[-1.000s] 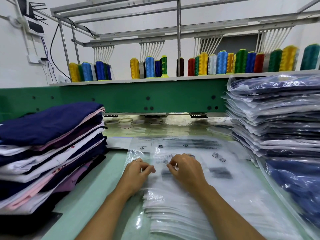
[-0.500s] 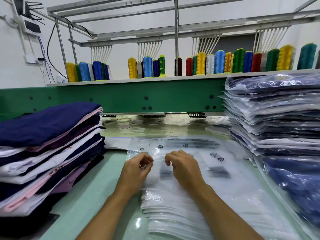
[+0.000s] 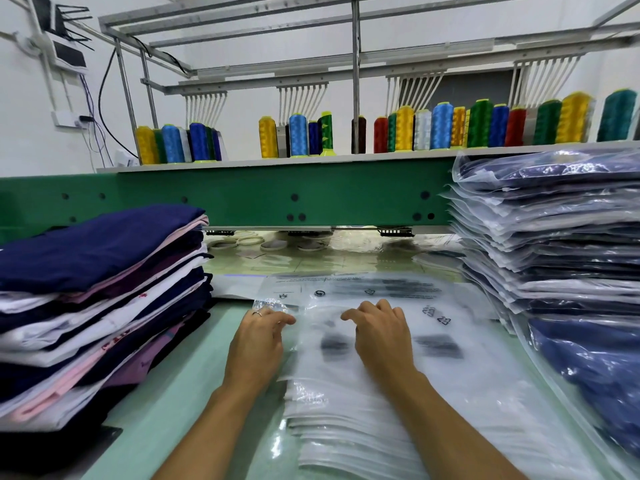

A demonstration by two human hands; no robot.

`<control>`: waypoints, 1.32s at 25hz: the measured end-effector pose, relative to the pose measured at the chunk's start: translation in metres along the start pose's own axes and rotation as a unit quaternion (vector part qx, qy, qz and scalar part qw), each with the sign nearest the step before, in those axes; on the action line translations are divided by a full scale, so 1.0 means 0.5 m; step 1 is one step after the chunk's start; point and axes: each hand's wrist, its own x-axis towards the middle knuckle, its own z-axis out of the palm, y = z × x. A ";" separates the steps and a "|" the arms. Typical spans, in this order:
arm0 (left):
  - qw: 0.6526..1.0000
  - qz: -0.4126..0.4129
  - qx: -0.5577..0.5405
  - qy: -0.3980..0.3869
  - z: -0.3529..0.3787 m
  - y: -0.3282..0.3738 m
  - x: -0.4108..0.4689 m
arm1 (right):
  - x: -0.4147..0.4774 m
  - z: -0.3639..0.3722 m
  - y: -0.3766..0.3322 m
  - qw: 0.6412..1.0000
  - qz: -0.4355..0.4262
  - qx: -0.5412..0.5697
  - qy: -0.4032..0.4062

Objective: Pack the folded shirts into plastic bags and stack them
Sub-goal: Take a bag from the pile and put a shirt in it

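A pile of empty clear plastic bags (image 3: 374, 403) with black print lies on the green table in front of me. My left hand (image 3: 258, 341) rests on the pile's left edge, fingertips pinching the top bag near its corner. My right hand (image 3: 381, 336) lies palm down on the top bag, fingers curled and apart. To the left stands a stack of folded shirts (image 3: 97, 299), navy, white and pink. A tall stack of bagged shirts (image 3: 554, 230) rises on the right, with one bagged navy shirt (image 3: 595, 368) leaning in front of it.
A green machine beam (image 3: 277, 199) crosses behind the table, carrying a shelf of coloured thread cones (image 3: 440, 126). Loose plastic and rings lie under the beam (image 3: 270, 242). Bare green tabletop (image 3: 180, 403) shows between the shirt stack and the bags.
My hands have moved apart: the left slid toward the bag's left edge and the right shifted to the right. The pinch they shared at the bag's middle is gone.
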 end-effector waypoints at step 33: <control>0.960 -0.047 0.072 -0.267 -0.013 0.014 0.005 | 0.015 -0.011 -0.006 0.966 -0.016 0.060 -0.250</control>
